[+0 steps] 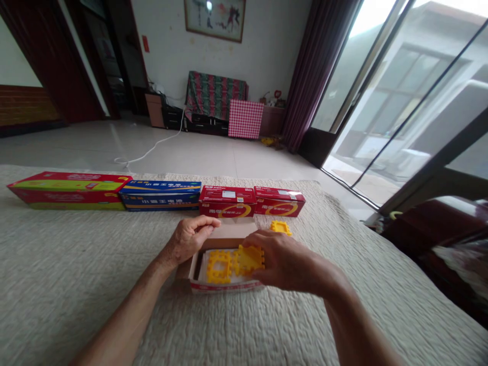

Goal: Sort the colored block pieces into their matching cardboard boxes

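An opened cardboard box (224, 288) with red and white sides sits in front of me. Two yellow plastic interlocking pieces show in its mouth: a square one with a hole (219, 266) on the left and a solid piece (249, 258) on the right. My right hand (282, 259) is closed round the edge of the solid piece. My left hand (192, 238) pinches the edge of the raised lid flap (232, 230). Another yellow piece (281, 227) lies on the cover just beyond my right hand.
Along the far edge of the quilted cover (95, 264) stand a long red and green box (72, 190), a blue box (162, 195) and two red boxes (227, 201). Farther back are a tiled floor with a white cable (152, 147) and a cloth-draped cabinet.
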{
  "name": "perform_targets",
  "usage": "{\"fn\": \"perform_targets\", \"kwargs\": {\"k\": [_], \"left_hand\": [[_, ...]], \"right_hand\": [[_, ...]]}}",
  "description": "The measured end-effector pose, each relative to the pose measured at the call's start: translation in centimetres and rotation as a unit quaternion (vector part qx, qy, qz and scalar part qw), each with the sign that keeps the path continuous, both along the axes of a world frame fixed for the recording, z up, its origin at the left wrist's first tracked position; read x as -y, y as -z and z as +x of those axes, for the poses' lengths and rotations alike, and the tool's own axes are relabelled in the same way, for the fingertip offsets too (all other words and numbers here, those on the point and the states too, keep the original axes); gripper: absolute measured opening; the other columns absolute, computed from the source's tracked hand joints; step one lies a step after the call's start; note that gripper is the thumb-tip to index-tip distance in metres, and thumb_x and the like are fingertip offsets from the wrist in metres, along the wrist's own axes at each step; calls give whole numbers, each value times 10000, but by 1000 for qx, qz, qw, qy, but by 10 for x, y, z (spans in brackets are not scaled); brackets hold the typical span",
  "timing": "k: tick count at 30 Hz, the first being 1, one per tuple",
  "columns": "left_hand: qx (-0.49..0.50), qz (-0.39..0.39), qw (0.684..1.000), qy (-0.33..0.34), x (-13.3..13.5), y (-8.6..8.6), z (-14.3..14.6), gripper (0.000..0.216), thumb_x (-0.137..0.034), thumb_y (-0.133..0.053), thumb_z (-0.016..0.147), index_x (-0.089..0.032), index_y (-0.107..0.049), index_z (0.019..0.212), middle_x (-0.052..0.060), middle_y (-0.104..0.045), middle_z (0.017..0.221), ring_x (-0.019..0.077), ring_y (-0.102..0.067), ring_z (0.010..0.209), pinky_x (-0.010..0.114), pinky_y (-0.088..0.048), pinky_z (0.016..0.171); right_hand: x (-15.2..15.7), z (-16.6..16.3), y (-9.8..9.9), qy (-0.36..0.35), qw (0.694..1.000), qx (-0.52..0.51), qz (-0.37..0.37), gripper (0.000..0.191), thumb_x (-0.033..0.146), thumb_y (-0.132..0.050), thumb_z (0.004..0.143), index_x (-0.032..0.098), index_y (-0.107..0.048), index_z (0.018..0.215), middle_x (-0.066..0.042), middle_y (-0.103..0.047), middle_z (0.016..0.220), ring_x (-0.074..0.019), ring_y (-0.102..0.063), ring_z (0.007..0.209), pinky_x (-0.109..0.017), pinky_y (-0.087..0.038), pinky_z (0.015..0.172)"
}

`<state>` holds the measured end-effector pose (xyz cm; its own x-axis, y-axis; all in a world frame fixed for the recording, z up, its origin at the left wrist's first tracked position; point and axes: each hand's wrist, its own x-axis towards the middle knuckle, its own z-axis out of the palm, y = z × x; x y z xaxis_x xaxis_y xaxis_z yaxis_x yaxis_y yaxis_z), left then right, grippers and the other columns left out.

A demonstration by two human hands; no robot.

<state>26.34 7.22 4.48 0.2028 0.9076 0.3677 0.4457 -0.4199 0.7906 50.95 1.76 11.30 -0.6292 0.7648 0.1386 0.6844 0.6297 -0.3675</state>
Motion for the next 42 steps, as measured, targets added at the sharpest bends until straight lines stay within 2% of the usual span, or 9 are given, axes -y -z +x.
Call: {"fn": "perform_targets", "kwargs": {"k": [11, 14, 17, 20, 22, 25, 31, 38, 42], "left_hand": [[1, 3, 1000, 4, -1, 1, -1, 257, -267, -529, 795, -170, -739, 906, 59, -758, 923, 210, -688, 881, 307, -530, 818], [-2, 0, 1000, 5, -1, 2, -1, 256, -268, -529, 800, -170, -737, 912, 59, -756, 932, 206, -687, 879, 303, -527, 823], [-2, -1, 1000, 4, -1, 3, -1, 257, -274, -532, 801, -172, -738, 915, 60, -757, 932, 210, -687, 883, 308, -527, 828], [-2, 1, 1000, 3, -1, 3, -1, 256, -286, -535, 805, -175, -740, 909, 59, -758, 921, 209, -689, 873, 307, -531, 823], [-1, 5, 1000, 1, -1, 3, -1, 252, -288, -539, 803, -179, -742, 904, 54, -759, 907, 203, -692, 857, 298, -535, 809], [3, 10, 1000, -1, -1, 4, -1, 246, -287, -545, 796, -187, -745, 897, 44, -761, 891, 193, -696, 836, 274, -541, 781], [2, 8, 1000, 3, -2, 5, -1, 245, -291, -544, 805, -188, -742, 908, 43, -761, 908, 191, -698, 849, 273, -542, 800], [3, 1, 1000, 0, -1, 4, -1, 240, -284, -548, 803, -190, -742, 909, 38, -759, 910, 186, -695, 849, 265, -535, 797], [7, 4, 1000, 1, -1, 5, 0, 237, -274, -550, 800, -184, -741, 907, 40, -759, 905, 188, -693, 853, 267, -533, 793]], "right_hand": [[-3, 1, 8, 5, 1000, -2, 13, 369, 139, -625, 674, 214, -644, 1035, -33, -654, 958, -170, -581, 854, -299, -474, 764], [-4, 4, 5, 23, 999, -1, 23, 322, 139, -610, 680, 217, -647, 991, -28, -665, 926, -171, -598, 825, -295, -483, 728], [-9, 16, -3, 65, 997, -21, 47, 334, 141, -578, 726, 217, -639, 1045, -44, -688, 988, -187, -635, 854, -318, -508, 746], [-22, 41, -5, 96, 990, -43, 91, 396, 117, -540, 744, 239, -625, 1111, -45, -689, 1096, -215, -645, 976, -384, -513, 855], [-33, 61, 2, 118, 987, -34, 105, 474, 81, -522, 716, 244, -613, 1152, -52, -677, 1156, -233, -628, 1055, -429, -492, 924], [-50, 83, 21, 150, 986, 7, 68, 570, 35, -508, 657, 225, -598, 1186, -80, -657, 1210, -251, -613, 1101, -456, -476, 960], [-70, 87, 55, 162, 986, 36, 30, 573, 55, -565, 661, 185, -571, 1220, -126, -655, 1190, -262, -616, 1087, -437, -493, 925], [-75, 86, 63, 163, 986, 27, 20, 403, 69, -555, 698, 189, -627, 1076, -88, -684, 1067, -215, -637, 944, -379, -506, 843], [-77, 89, 62, 168, 985, 27, 29, 364, 95, -573, 707, 183, -635, 1055, -97, -671, 1072, -219, -634, 937, -387, -510, 843]]}}
